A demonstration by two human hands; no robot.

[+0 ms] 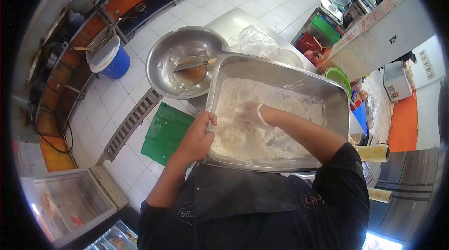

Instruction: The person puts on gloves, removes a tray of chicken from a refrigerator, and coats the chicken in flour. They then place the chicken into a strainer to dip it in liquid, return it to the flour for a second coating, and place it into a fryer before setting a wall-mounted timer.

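Observation:
In front of my body stands a deep rectangular steel pan with pale flour spread over its bottom. My left hand is closed on the pan's left rim. Down in the flour, toward the left half of the pan, is my right hand; it is whitish, with a pale band at the wrist. Motion blur and flour hide its fingers. Beyond the pan's left corner sits a round steel bowl with some brownish liquid in it. A knife with a wooden handle lies across the bowl's edge.
A green board lies to the left below the bowl. Clear plastic wrap rests on the steel table behind the pan. A blue bucket stands on the tiled floor. Rolls of film sit at the right, near my elbow.

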